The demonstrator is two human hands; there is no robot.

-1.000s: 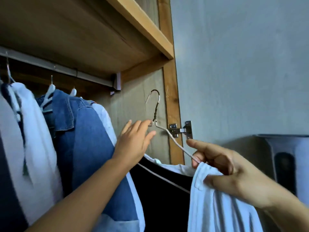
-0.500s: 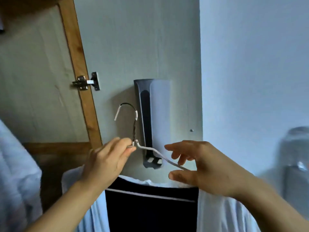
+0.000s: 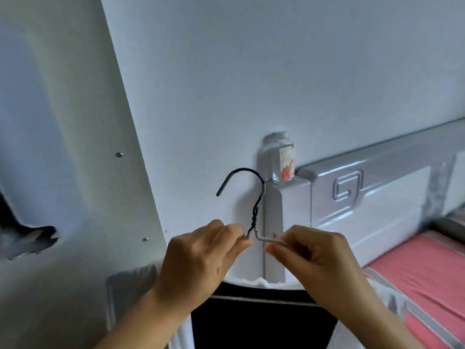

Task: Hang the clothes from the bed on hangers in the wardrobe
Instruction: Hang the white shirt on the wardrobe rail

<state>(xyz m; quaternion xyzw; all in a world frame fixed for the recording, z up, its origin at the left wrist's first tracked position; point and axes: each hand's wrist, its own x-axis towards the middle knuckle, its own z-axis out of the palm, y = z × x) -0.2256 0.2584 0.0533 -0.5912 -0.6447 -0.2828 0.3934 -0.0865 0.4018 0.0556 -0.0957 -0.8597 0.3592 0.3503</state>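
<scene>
Since the frame half a second back, the view has swung right, away from the wardrobe frame and its hinge; a bed headboard point(image 3: 372, 197) and a pink-covered bed point(image 3: 432, 280) now fill the right side, and the right hand has closed in on the wire where it was reaching before.

Taking the hanger point(image 3: 254, 217) as landmark: the left hand point(image 3: 201, 260) pinches the wire just left of the twisted neck, and the right hand point(image 3: 319, 263) pinches the shoulder wire just right of it, fingers curled on the metal. Hook stands upright above both hands, its open end to the left. A white garment point(image 3: 251, 282) hangs directly below the hanger, with a dark panel point(image 3: 261, 323) beneath its collar edge; how it sits on the shoulders is hidden by the hands. A small labelled bottle point(image 3: 283, 159) stands on the headboard post, up and right of the hook.

Assessment: the hanger is thin wire, light, springy and liable to bend or twist if held by one shoulder. The garment appears soft and light, and may slide off a smooth wire if tilted. The best hold is at the twisted neck, keeping the shoulders level, with the hook free for the rail. The wardrobe rail is out of view.
</scene>
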